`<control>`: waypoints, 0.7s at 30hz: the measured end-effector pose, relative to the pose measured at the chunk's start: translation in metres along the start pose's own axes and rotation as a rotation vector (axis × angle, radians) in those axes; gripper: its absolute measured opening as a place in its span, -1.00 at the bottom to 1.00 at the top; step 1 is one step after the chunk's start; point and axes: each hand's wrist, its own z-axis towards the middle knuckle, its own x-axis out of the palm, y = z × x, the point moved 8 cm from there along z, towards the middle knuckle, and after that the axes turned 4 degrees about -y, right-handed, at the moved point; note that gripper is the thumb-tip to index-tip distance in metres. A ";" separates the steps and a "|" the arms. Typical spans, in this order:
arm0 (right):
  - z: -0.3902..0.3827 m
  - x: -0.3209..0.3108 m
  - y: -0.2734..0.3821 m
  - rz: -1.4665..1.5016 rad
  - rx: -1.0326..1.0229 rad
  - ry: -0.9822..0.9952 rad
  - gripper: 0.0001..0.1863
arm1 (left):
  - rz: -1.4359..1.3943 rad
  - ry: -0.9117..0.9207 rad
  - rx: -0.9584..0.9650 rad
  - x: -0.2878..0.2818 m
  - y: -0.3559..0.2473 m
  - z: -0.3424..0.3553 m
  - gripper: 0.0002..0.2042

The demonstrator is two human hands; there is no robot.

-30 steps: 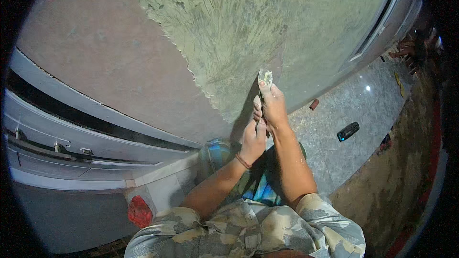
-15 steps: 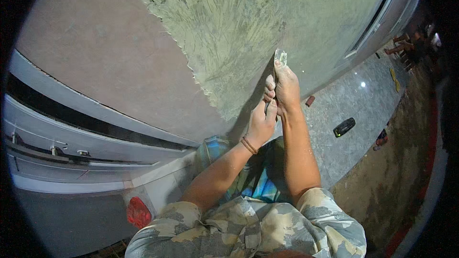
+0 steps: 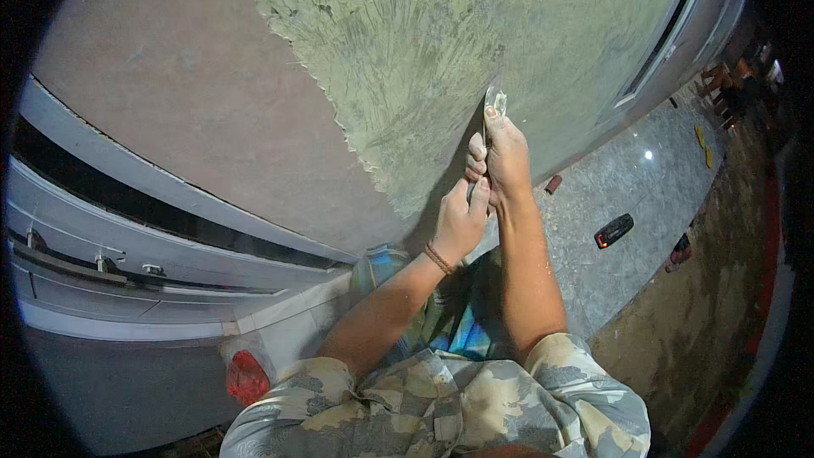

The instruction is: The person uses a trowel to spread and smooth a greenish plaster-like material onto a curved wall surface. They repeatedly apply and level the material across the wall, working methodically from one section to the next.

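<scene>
A putty knife (image 3: 495, 100) with whitish filler on its blade is against or very close to the wall (image 3: 424, 59). My right hand (image 3: 509, 153), dusted white, is closed round it, with the thumb up along the blade. Just below and to the left, my left hand (image 3: 460, 222) is closed on the dark lower end of the handle, most of which the fingers hide. A rough, streaky greenish-grey coat (image 3: 373, 42) covers the wall in front of me. Its ragged edge borders a smoother pinkish-brown area (image 3: 186, 102) at the left.
A pale door frame (image 3: 195, 220) with a dark gap runs along the left. A red bundle (image 3: 247, 376) lies at lower left. On the grey floor (image 3: 585, 280) at right are a black oblong device (image 3: 613, 231) and a small reddish block (image 3: 554, 184). People sit at the far right.
Both hands keep their grip on the putty knife and have hardly moved. The whole view has shifted slightly. The light on the black device has turned from green to red.
</scene>
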 end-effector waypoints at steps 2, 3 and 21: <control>-0.011 0.001 -0.019 -0.012 0.081 0.000 -0.71 | 0.014 -0.016 -0.103 -0.007 0.012 -0.018 -0.62; -0.020 0.007 -0.031 -0.001 0.071 0.037 -0.73 | -0.006 -0.045 -0.052 -0.017 0.013 -0.028 -0.62; -0.062 0.042 -0.100 0.063 0.393 0.202 -0.72 | 0.052 -0.115 -0.162 -0.073 0.027 -0.076 -0.64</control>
